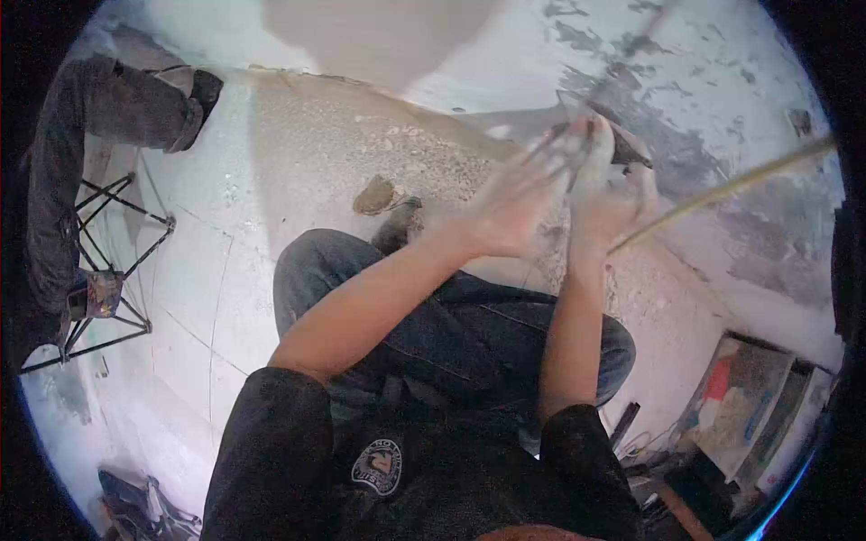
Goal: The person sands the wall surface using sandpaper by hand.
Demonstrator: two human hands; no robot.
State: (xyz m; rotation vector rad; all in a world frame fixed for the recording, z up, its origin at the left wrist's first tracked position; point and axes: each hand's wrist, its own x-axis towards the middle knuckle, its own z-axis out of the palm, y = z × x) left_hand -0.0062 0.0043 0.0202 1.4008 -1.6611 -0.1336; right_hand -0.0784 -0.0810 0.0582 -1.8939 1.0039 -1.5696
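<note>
My left hand [528,194] reaches out in front of my knees, its fingers stretched and smeared by motion, near the fingers of my right hand. My right hand [609,185] is bent closed around a dark flat-edged tool [630,144], whose blade-like end shows beyond the knuckles; its exact kind is blurred. A thin yellowish rod or cord [731,189] runs from beside my right wrist up to the right. Behind the hands is a white wall [722,81] with grey, patchy marks.
Sandy rubble [397,144] lies along the wall's foot, with a brown lump [374,195] on it. At left sit another person's leg [135,108] and a folding stool frame [135,248]. A box of tools [735,406] stands at lower right.
</note>
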